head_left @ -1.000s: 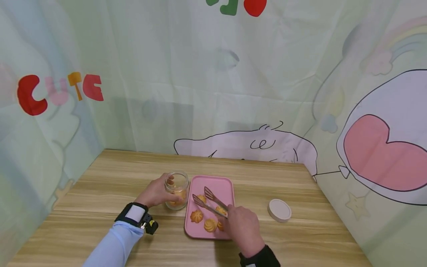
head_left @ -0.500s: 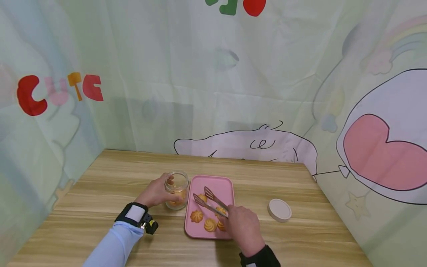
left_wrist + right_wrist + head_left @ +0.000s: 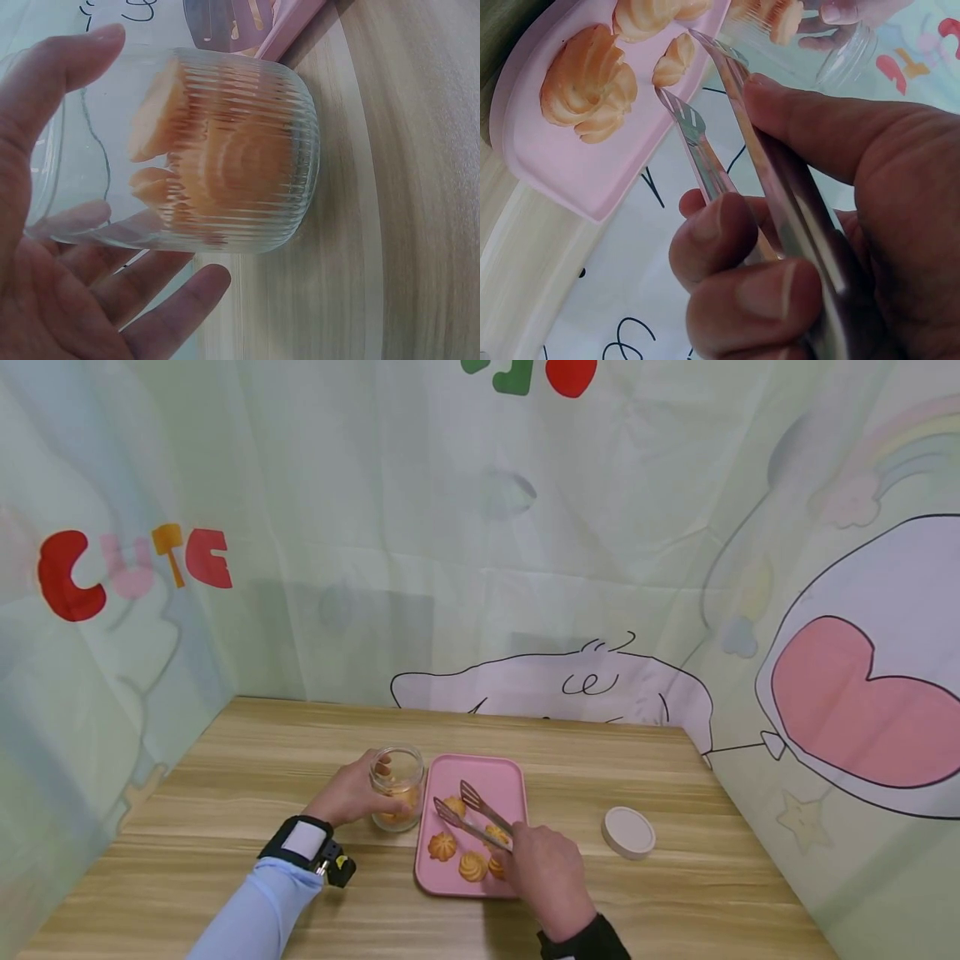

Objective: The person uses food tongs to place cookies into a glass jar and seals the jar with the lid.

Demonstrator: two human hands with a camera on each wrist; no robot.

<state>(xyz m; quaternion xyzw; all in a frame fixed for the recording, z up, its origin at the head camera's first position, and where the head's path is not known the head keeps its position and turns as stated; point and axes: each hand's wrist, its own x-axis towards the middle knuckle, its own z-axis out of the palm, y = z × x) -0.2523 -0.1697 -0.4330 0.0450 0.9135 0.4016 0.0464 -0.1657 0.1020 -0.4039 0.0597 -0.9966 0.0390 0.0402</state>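
Observation:
My left hand (image 3: 351, 791) grips a clear ribbed glass jar (image 3: 247, 157) that stands lidless on the table. Several golden cookies (image 3: 232, 161) lie in its lower part. With its thumb and curled fingers, my right hand (image 3: 546, 872) holds metal tongs (image 3: 480, 817) over a pink tray (image 3: 480, 768). The tongs' slotted tips are spread apart, one on each side of a cookie (image 3: 675, 60) in the right wrist view. Other swirled cookies (image 3: 472, 866) lie on the tray, partly covered by the tongs and my right hand in the head view.
A round white lid (image 3: 628, 832) lies on the wooden table (image 3: 660, 902) to the right of the tray. The jar stands right beside the tray's left edge. A printed cloth (image 3: 337, 527) hangs behind the table and along both sides.
Almost nothing differs. The tongs' tips have shifted only very slightly over the tray, and the left hand and jar have kept their place.

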